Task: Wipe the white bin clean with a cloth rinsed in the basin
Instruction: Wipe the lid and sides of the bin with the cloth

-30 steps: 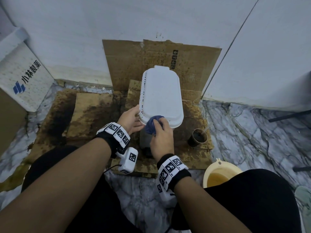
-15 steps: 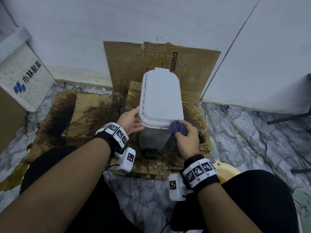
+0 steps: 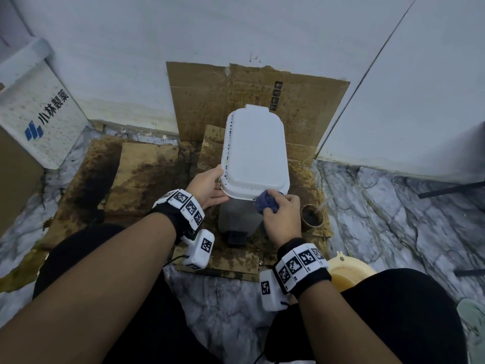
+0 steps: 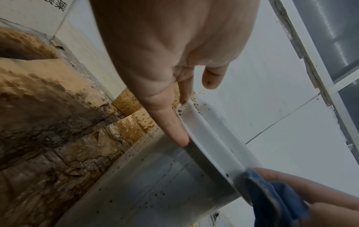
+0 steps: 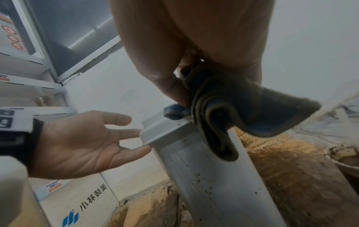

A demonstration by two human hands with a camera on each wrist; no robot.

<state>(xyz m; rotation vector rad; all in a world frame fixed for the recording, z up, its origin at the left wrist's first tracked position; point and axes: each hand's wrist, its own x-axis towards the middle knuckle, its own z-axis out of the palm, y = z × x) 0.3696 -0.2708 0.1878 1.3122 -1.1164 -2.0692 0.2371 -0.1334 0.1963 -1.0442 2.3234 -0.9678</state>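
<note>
Head view: a person crouches over the white bin [image 3: 256, 153], which stands on stained cardboard [image 3: 147, 174] against the wall, its lid closed
Left hand [image 3: 207, 186]: fingers straight and relaxed, fingertips [image 4: 179, 135] touching the lid's left rim near the front corner; judged to be bracing the bin so it does not slide or rock under the wiping
Right hand [image 3: 282, 219]: thumb and fingers curled round a bunched blue cloth [image 3: 267, 202], pressing it onto the lid's front rim towards the right corner
Why there: dark specks dot the rim and the grey body below it, so the edge looks like the part being cleaned
Cloth, right wrist view: folded over the lip [image 5: 213, 110], one loose flap hanging down the bin's side
Edges: the lid overhangs the body, leaving a ledge where dirt collects under the rim
Open room: right of the bin sits a small dark cup [image 3: 312, 215], close to the wiping hand and apt to be knocked; the wall stands just behind the bin
Basin [image 3: 349, 269]: yellow, holding murky water, near the person's right knee and in front of the bin to its right, within reach for a rinse
</note>
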